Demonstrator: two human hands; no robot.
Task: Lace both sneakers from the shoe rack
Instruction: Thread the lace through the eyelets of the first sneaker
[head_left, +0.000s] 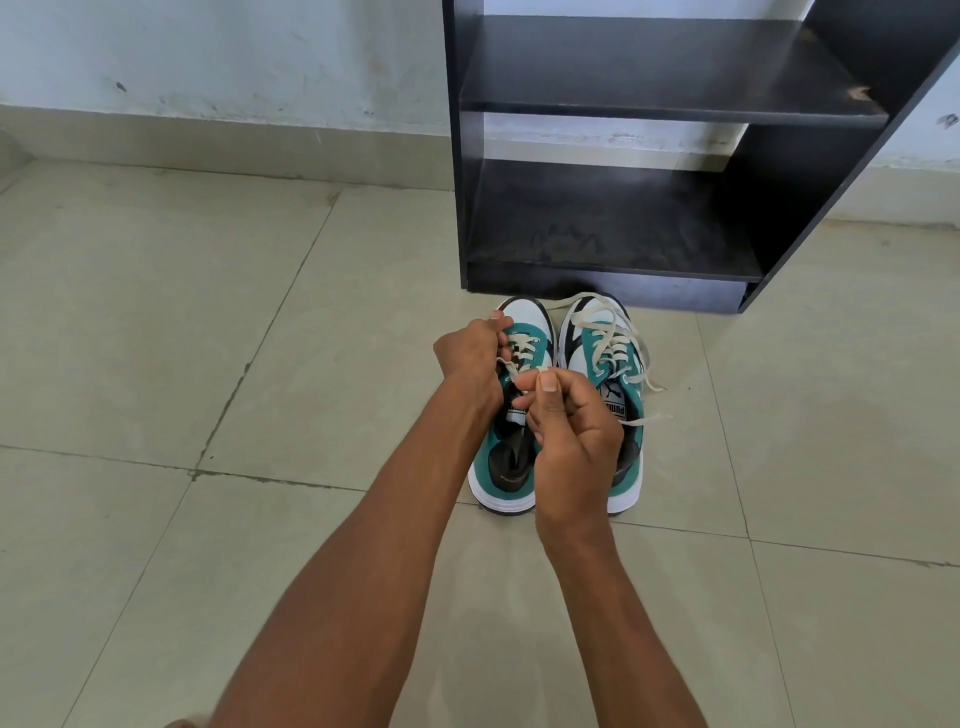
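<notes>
Your right hand (571, 436) pinches the cream flat lace (511, 364) tip between thumb and forefinger; left hand (470, 356) is clenched on its other end; keep both ends taut and even over the left teal-and-white sneaker (514, 467); right teal-and-white sneaker (602, 338) sits touching it, laces loose, before the black wooden shoe rack (649, 208) on the beige tiled floor (208, 364).

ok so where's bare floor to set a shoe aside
Open tile lies left of the left sneaker, out to the wall, and right of the right sneaker beside the shoe rack. It is crowded between both hands, with loose laces trailing right.
</notes>
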